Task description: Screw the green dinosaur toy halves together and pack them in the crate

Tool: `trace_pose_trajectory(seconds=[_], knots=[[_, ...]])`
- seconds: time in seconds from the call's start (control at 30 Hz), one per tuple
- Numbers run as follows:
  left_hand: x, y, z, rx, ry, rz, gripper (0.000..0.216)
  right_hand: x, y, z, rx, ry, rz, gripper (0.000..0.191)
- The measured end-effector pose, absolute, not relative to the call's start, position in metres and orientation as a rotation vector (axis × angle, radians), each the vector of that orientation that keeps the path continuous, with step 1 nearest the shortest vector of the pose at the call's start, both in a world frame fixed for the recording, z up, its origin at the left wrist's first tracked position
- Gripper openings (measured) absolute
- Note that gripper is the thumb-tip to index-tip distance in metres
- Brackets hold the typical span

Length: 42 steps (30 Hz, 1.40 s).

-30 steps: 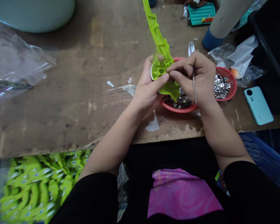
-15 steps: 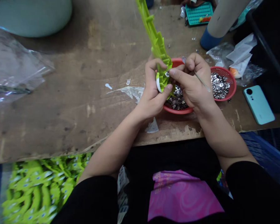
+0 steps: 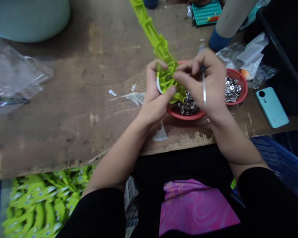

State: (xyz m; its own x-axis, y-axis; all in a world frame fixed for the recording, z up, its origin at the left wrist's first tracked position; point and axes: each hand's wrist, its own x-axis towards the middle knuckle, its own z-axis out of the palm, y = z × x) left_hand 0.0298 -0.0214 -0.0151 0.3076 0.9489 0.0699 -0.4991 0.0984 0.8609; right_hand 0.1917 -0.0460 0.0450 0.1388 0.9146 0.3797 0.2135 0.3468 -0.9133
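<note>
Left hand grips the green part, ribbed side up, above a red bowl of metal bits on the worktop! Right hand clasps a thin tool, fingertips pinched in at the part; blurred there, can't tell whether they hold a bit. Red basket just beside, phone further right.

Brown wood counter, all scratched up. Top L: big pale round thing, w/ a clear plastic bag nr it. Top R: teal tray w/ an orange bit on it, nr a gray pole w/ blue btm. Clear wrap & white paper nr pole. Lt. blue phone, back side up. Paper scrap nr front edge. Blue crate, btm R, past the edge.
</note>
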Motion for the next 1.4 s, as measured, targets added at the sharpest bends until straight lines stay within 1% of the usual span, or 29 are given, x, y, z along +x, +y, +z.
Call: trace_pose_trajectory(seconds=[0.07, 0.13, 0.2, 0.23, 0.3, 0.37, 0.47, 0.53, 0.6, 0.67, 0.77, 0.87, 0.97, 1.07, 1.17, 1.27, 1.33, 1.4], knots=[[0.03, -0.021, -0.011, 0.913, 0.538, 1.26, 0.052, 0.229, -0.042, 0.051, -1.212, -1.393, 0.451, 0.04], [0.029, -0.018, -0.01, 0.885, 0.532, 1.256, 0.046, 0.273, -0.037, 0.047, -1.487, -1.462, 0.252, 0.04], [0.027, -0.014, -0.01, 0.854, 0.556, 1.212, 0.042, 0.31, -0.034, 0.034, -1.86, -1.546, 0.311, 0.048], [0.026, -0.012, -0.01, 0.836, 0.568, 1.202, 0.04, 0.323, -0.033, 0.027, -1.98, -1.604, 0.369, 0.047], [0.024, -0.008, -0.012, 0.821, 0.581, 1.2, 0.038, 0.336, -0.033, 0.014, -2.082, -1.711, 0.451, 0.044], [0.024, -0.005, -0.014, 0.848, 0.582, 1.208, 0.038, 0.338, -0.035, 0.007, -2.027, -1.751, 0.422, 0.041], [0.024, -0.003, -0.015, 0.903, 0.569, 1.189, 0.042, 0.337, -0.038, 0.008, -1.949, -1.637, 0.388, 0.039], [0.025, -0.003, -0.014, 0.892, 0.563, 1.158, 0.049, 0.337, -0.038, 0.009, -1.886, -1.526, 0.42, 0.037], [0.026, -0.003, -0.013, 0.862, 0.546, 1.144, 0.055, 0.338, -0.036, 0.009, -1.806, -1.411, 0.487, 0.04], [0.027, -0.004, -0.011, 0.836, 0.523, 1.161, 0.052, 0.337, -0.035, 0.007, -1.715, -1.307, 0.57, 0.047], [0.029, -0.007, -0.007, 0.784, 0.502, 1.18, 0.041, 0.33, -0.035, 0.006, -1.545, -1.238, 0.676, 0.054], [0.028, -0.009, -0.004, 0.748, 0.483, 1.13, 0.038, 0.312, -0.037, 0.015, -1.371, -1.262, 0.767, 0.056], [0.026, -0.01, -0.003, 0.721, 0.449, 1.043, 0.04, 0.279, -0.042, 0.035, -1.265, -1.335, 0.798, 0.057], [0.023, -0.01, -0.005, 0.695, 0.409, 0.929, 0.037, 0.242, -0.05, 0.061, -1.229, -1.504, 0.715, 0.056], [0.021, -0.009, -0.007, 0.694, 0.371, 0.822, 0.03, 0.217, -0.051, 0.079, -1.233, -1.827, 0.641, 0.047], [0.019, -0.011, -0.005, 0.678, 0.362, 0.778, 0.022, 0.21, -0.038, 0.079, -1.188, -2.043, 0.532, 0.049], [0.018, -0.013, -0.002, 0.653, 0.359, 0.758, 0.023, 0.211, -0.026, 0.073, -1.042, -2.092, 0.411, 0.052], [0.017, -0.014, 0.002, 0.634, 0.361, 0.744, 0.021, 0.213, -0.019, 0.067, -0.866, -2.11, 0.297, 0.05]])
